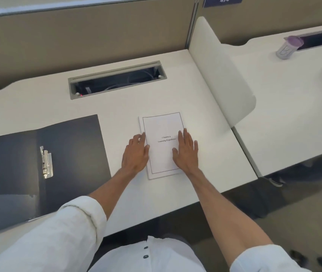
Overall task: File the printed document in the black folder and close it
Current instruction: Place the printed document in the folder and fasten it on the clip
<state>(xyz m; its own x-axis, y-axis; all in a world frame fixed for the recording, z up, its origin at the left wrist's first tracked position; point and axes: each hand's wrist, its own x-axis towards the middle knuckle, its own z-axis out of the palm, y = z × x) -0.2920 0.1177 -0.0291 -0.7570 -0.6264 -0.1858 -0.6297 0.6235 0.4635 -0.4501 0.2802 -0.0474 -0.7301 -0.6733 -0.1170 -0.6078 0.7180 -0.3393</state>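
A printed document (161,126), a white stack with a framed title page, lies flat on the white desk (211,154) right of centre. My left hand (135,154) rests flat at the stack's left edge, fingertips touching it. Flat on the page's right half lies my right hand (186,149), fingers spread. Neither hand grips anything. The black folder (72,146) lies open on the desk to the left, with a metal clip (46,162) along its spine. A strip of bare desk separates the folder from the document.
A cable slot (117,79) is cut into the desk behind the document. A white divider (223,75) stands to the right, before a neighbouring desk with a purple-lidded cup (288,47). Beige partition walls close the back. The desk's front edge is near my body.
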